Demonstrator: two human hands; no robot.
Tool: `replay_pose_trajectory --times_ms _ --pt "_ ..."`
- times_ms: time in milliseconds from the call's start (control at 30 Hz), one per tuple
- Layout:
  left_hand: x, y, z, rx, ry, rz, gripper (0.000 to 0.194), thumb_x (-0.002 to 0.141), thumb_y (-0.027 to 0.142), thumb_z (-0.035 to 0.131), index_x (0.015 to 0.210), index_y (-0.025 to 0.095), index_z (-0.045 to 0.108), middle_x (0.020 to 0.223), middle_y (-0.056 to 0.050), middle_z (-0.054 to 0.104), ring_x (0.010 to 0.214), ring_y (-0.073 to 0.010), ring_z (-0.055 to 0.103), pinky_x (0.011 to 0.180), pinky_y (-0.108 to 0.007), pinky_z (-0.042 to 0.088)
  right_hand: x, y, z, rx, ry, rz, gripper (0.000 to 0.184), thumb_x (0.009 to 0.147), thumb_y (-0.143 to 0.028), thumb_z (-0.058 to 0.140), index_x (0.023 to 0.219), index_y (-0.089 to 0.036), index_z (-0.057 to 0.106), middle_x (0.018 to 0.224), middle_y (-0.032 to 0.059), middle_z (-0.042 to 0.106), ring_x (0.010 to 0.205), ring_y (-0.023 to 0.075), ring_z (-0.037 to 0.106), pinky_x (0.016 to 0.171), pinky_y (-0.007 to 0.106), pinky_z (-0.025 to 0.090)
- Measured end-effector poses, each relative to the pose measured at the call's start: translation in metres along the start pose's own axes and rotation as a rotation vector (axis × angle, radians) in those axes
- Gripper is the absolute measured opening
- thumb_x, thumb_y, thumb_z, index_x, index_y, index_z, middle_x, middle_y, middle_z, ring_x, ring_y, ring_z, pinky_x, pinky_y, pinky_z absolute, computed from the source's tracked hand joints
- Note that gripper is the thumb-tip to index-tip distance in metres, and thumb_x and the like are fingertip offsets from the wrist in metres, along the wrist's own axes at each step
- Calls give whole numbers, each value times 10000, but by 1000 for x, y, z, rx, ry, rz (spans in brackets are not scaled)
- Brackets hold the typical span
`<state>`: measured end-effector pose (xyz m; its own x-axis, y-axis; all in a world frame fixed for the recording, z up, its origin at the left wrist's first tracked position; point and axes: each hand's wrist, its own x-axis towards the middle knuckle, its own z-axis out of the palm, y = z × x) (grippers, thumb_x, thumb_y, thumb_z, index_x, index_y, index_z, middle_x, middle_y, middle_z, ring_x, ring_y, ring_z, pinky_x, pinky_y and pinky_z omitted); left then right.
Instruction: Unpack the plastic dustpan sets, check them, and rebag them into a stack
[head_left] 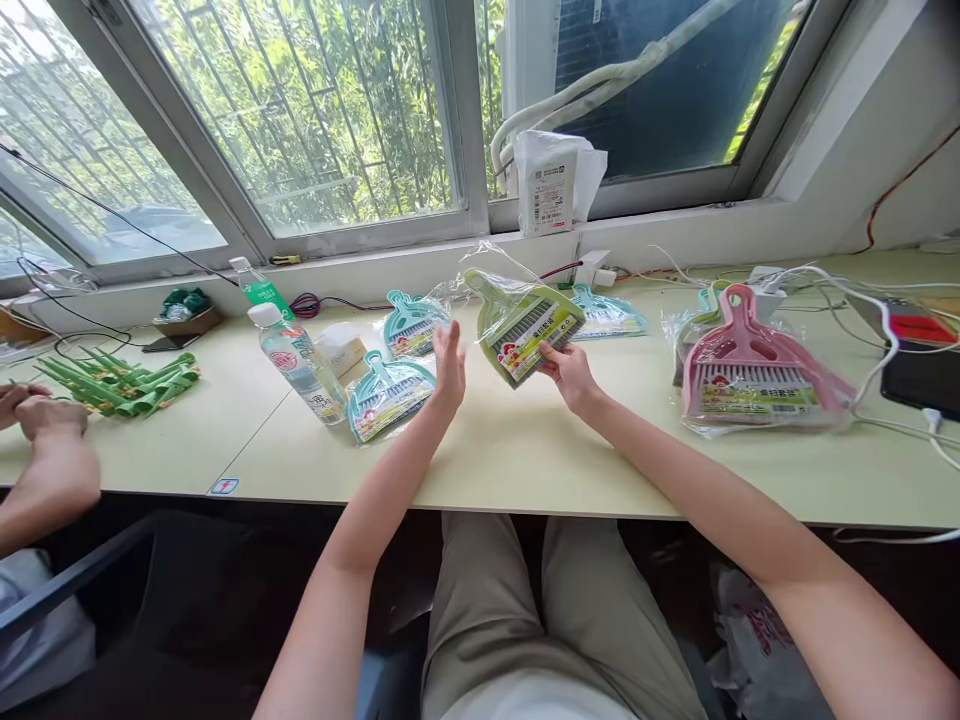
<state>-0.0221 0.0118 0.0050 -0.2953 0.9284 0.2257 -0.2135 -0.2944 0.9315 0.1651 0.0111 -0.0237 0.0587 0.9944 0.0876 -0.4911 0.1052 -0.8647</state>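
My right hand (568, 372) grips the lower edge of a green mini brush-and-dustpan set (523, 322) in a clear plastic bag, held tilted above the pale green table (525, 450). My left hand (450, 368) is raised beside it, fingers stretched out and holding nothing, a little apart from the bag. Just left of that hand lies a teal dustpan set (388, 395) in its bag, with another teal set (412, 322) behind it.
A pink dustpan set (750, 375) lies at the right among white cables, with a third teal set (606, 312) behind. A water bottle (298, 362) stands at the left. Green clips (120, 380) and another person's hands (37, 420) are at the far left.
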Motion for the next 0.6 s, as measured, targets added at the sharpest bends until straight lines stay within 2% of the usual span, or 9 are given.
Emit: replay_pose_trajectory --times_ms 67,167,267,367,500,600 --pt "2 -2 1 -181 -195 -178 568 907 487 578 1393 211 472 1402 -111 558 1376 -270 463 1099 -425 431 -3 2 3 -24 -27 12 240 723 -301 826 856 -166 678 885 60 769 925 252 736 882 463 620" --pt "1 -9 3 -241 -289 -254 430 845 373 687 1225 185 620 1127 -69 720 1126 -241 656 996 -372 518 -7 7 6 -35 -44 4 294 684 -331 855 856 -162 688 901 69 770 933 261 733 886 475 615" --pt "-4 -15 3 -148 -443 -379 345 804 333 732 1079 131 678 954 -82 757 926 -216 711 908 -353 560 -7 11 7 5 0 -33 328 661 -348 866 868 -168 687 914 66 770 943 263 731 898 470 609" --pt "-7 -20 3 -76 -565 -464 352 800 371 735 1044 123 683 969 -99 756 913 -210 710 907 -361 556 -6 14 6 49 68 -17 332 654 -343 865 865 -169 675 899 62 769 946 260 731 902 449 608" --pt "-8 -20 6 -134 -522 -339 498 757 447 760 1143 158 636 1078 -99 730 1038 -237 681 973 -390 515 -6 16 7 50 127 -9 322 655 -337 859 842 -179 649 881 45 764 938 244 732 880 422 617" --pt "-11 -23 9 -116 -506 -217 705 621 312 868 1245 188 566 1145 -87 701 1091 -249 655 997 -391 493 -9 16 9 34 147 -27 311 678 -336 842 847 -181 633 902 50 757 937 236 731 869 412 620"
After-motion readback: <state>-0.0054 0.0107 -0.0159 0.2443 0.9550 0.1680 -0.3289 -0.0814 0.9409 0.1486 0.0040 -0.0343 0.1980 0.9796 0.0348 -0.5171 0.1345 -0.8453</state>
